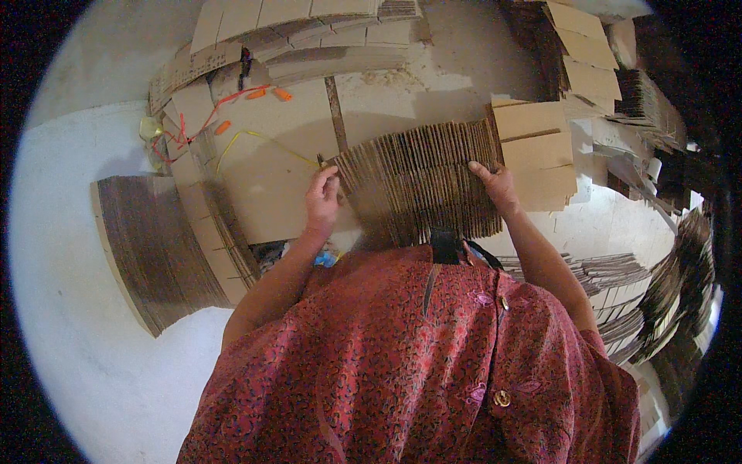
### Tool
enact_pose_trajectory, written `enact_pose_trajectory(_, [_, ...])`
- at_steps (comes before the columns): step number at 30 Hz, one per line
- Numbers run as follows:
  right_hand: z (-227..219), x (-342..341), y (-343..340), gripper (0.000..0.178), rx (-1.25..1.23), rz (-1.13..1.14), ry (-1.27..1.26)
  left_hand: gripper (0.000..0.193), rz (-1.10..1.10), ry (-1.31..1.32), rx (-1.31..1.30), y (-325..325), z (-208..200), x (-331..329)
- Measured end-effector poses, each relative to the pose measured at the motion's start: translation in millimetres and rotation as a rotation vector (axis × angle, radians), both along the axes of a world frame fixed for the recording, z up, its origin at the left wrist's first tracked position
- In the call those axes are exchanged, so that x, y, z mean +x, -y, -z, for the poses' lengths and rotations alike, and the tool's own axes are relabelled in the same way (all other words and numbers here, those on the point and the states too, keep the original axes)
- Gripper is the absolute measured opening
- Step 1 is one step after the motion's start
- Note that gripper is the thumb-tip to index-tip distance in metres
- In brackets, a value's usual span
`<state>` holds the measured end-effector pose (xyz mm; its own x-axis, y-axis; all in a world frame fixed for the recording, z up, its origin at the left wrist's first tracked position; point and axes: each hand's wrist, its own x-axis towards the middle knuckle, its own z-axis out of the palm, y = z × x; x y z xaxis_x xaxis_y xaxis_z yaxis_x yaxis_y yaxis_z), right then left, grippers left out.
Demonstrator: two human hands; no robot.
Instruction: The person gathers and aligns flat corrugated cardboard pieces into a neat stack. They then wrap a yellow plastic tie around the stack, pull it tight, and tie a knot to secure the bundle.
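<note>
A row of slotted brown cardboard pieces [417, 182] stands on edge in front of me, packed tightly with the edges up. My right hand [498, 188] grips its right end, thumb lying over the near upper edges and the other fingers mostly hidden behind. At the left end, my left hand [323, 199] is closed with bent fingers against the outermost pieces. A thin yellow strap [267, 138] runs from the left toward the fingertips of that hand. Beneath the row lies a large flat cardboard sheet [270, 193].
Orange-handled tools [280, 93] and red string [224, 102] lie at the far left of the sheet. Stacked cardboard [151, 247] stands on the left floor. More cardboard stacks [286, 19] are at the back, and flat pieces [537, 155] sit right of the row.
</note>
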<state>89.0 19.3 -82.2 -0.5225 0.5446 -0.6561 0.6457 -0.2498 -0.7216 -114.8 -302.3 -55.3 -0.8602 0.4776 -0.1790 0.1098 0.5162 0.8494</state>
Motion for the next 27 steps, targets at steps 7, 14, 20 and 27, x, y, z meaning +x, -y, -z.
enact_pose_trajectory(7, [-13.8, -5.3, 0.9, 0.058, -0.061, 0.012, -0.005, 0.029, -0.168, 0.354, 0.096, -6.2, -7.9, 4.3])
enact_pose_trajectory(14, [-11.8, -3.4, -0.3, 0.054, -0.068, 0.009, -0.041, 0.032, -0.135, 0.154, 0.146, -19.7, -25.9, 7.7])
enact_pose_trajectory(20, [-20.8, -7.6, 2.3, 0.044, -0.09, 0.036, -0.076, 0.041, 0.076, -0.244, -0.021, -15.7, -13.7, 2.9])
enact_pose_trajectory(27, [-15.3, -5.3, 0.1, 0.048, -0.127, 0.027, -0.09, 0.035, 0.107, -0.231, -0.023, -10.9, -10.2, 5.7])
